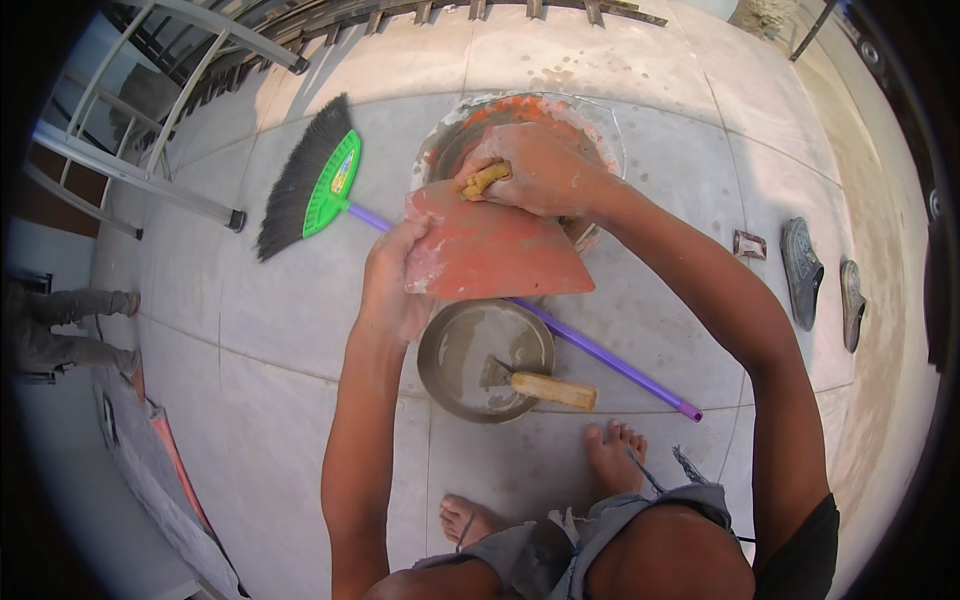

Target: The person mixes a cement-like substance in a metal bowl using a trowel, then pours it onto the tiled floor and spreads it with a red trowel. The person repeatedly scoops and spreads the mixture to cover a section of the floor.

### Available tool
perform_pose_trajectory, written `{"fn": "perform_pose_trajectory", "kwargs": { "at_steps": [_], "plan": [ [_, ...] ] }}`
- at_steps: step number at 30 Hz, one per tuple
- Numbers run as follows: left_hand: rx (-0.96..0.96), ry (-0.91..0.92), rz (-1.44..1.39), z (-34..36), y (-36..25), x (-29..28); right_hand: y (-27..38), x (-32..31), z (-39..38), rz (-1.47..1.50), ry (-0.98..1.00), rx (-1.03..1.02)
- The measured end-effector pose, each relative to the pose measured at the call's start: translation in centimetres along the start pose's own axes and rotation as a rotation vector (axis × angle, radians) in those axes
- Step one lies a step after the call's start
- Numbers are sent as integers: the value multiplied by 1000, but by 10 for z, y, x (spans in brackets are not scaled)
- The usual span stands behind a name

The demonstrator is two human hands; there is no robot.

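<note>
My left hand (392, 285) grips the near left edge of an orange-red tile (495, 252), holding it tilted over a clear bowl (600, 130) with reddish water. My right hand (535, 168) presses a small yellow sponge (484, 180) onto the tile's upper corner. Just below the tile stands a round metal pan (455, 350) with grey slurry, and a trowel with a wooden handle (550, 389) lies in it.
A broom with a green head (328, 185) and purple stick (610, 362) lies across the concrete floor under the tile. Grey shoes (803, 272) and a small packet (749, 244) lie at right. A metal railing (150, 180) stands at left. My bare feet (612, 455) are near the pan.
</note>
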State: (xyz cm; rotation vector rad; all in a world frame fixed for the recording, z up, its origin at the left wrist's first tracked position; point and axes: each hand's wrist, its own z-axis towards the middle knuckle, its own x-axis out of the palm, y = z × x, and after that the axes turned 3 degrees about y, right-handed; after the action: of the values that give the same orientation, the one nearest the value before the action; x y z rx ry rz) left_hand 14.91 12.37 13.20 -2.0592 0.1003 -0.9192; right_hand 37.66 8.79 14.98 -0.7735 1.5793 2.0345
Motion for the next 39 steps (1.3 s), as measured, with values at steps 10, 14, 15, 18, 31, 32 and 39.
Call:
{"fn": "perform_pose_trajectory", "kwargs": {
  "at_steps": [10,14,15,18,31,32,39],
  "plan": [
    [-12,37,19,-2,7,-10,-4,-6,-3,-6,77,62],
    [9,11,44,-7,4,-20,34,7,-22,1,53,-152],
    [18,-7,48,-8,5,-21,30,3,-28,-21,62,-150],
    [41,59,-1,-7,5,-25,6,-17,-32,-22,77,-31],
    [48,-42,57,-11,4,-24,-7,-11,-33,-76,22,-15],
    [59,-56,76,-13,3,-32,5,-12,-40,-46,39,-45],
    [0,69,-119,-11,0,-15,-24,-18,-27,-57,-19,30]
  ]
}}
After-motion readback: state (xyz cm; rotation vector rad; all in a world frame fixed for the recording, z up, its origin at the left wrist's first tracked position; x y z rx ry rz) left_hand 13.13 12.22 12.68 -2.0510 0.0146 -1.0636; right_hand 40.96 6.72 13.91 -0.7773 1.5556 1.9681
